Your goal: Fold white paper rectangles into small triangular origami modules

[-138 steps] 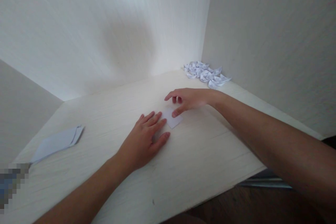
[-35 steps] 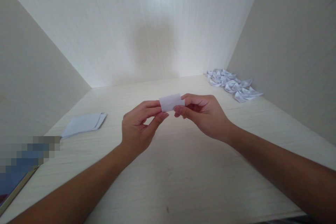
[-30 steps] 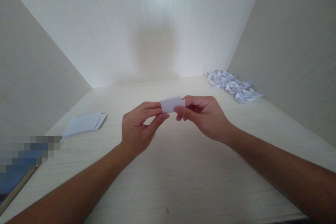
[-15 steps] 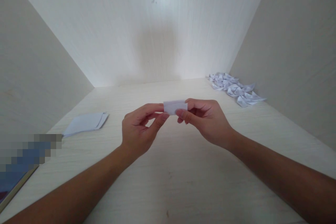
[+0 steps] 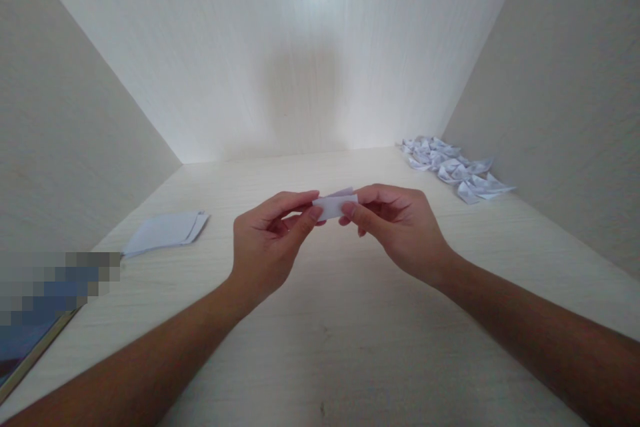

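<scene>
A small folded piece of white paper (image 5: pixel 334 207) is held up above the table, between my two hands. At its left end, my left hand (image 5: pixel 273 230) pinches it with the thumb in front and the index finger along the top corner. My right hand (image 5: pixel 397 220) grips the other end, thumb pressed on the front face and the fingers behind. A flap of the paper stands up a little behind the front layer, near the right side. The fingers behind the paper are partly hidden.
To the left lies a stack of white paper sheets (image 5: pixel 163 229). A heap of folded white paper pieces (image 5: pixel 450 163) lies at the back right against the side wall (image 5: pixel 560 107). Pale panels enclose the table (image 5: pixel 320 333) on three sides. A pixelated patch covers the left edge.
The paper's front layer now looks narrower and tilts up to the right, with a flap showing behind. My left thumb has moved onto its left end. The view has shifted slightly.
</scene>
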{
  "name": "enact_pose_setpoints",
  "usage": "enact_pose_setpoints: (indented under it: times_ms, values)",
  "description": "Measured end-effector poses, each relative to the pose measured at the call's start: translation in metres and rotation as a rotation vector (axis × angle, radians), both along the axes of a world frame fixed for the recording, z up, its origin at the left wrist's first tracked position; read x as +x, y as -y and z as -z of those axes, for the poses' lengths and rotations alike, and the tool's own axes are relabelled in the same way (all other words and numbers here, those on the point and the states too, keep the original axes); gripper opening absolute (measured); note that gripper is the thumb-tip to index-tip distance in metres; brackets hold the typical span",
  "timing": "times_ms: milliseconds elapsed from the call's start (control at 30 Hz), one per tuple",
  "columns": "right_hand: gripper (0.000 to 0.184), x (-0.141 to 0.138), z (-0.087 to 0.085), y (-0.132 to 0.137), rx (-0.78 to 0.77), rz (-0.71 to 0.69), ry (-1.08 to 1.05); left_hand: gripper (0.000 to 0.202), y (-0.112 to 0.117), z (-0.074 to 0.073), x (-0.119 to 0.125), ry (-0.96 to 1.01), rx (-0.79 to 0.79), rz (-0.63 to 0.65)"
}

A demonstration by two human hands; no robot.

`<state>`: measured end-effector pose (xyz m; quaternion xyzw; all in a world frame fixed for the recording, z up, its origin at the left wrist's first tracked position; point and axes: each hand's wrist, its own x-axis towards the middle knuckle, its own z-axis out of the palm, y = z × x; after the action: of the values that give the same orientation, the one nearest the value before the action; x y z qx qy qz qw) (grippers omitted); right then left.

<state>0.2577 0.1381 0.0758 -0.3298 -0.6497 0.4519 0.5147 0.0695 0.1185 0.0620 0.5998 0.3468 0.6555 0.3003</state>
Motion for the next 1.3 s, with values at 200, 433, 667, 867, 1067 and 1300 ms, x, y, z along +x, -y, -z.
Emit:
enact_pose_setpoints:
  times_ms: [200,433,667,867,1067,1300]
  values:
    - [0.016,-0.001,-0.0014,0.0015,0.092,0.015,-0.011,0.018,0.0005,0.0005,0.0003,0.059,-0.058,0.021]
    - [0.019,-0.0007,-0.0002,0.0012,0.047,0.026,-0.004,0.017,0.0005,-0.0027,0.002,0.085,-0.105,0.019]
    - [0.029,-0.0023,0.0044,-0.0014,-0.022,0.064,-0.091,0.015,0.0,-0.0048,0.0017,0.074,-0.152,0.017]
    - [0.038,-0.0013,0.004,-0.0014,0.002,0.014,-0.144,0.015,0.0006,-0.005,0.0003,0.074,-0.187,0.03]
    - [0.021,-0.0015,0.0044,-0.0004,0.001,0.059,-0.032,0.013,0.0007,-0.007,0.0003,0.047,-0.195,0.018]
    - [0.02,-0.0019,0.0029,0.0007,-0.003,0.072,-0.017,0.013,0.0014,-0.0093,0.0007,0.014,-0.21,-0.002]
